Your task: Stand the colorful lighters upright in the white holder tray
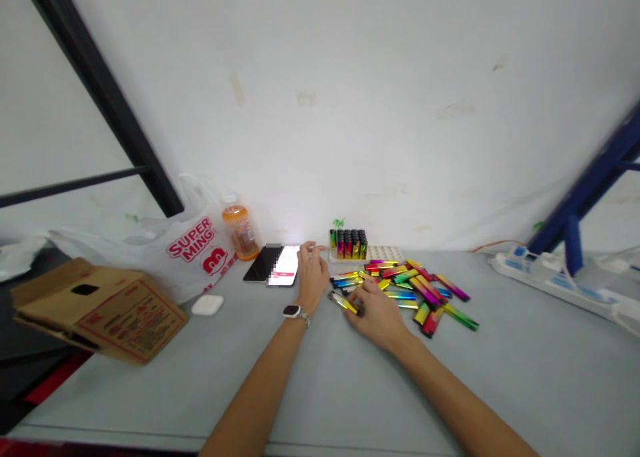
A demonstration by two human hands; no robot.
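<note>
Now the right hand (377, 313) is nearer, fingers at a slim, shiny yellow-and-silver lighter (343, 302), clamped or not I can't tell, its long axis slanting over the grey bench (330, 397) towards the left hand (313, 273), fingers loosely apart.

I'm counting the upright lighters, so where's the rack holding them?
In the head view, the white rack sits right of centre near the wall, beyond the loose lighters and right of the left hand.

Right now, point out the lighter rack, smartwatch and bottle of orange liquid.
Lighter rack (389, 253): head view, bare right end.
Smartwatch (291, 311): head view, on its screen.
Bottle of orange liquid (240, 231): head view, middle of its body.
</note>
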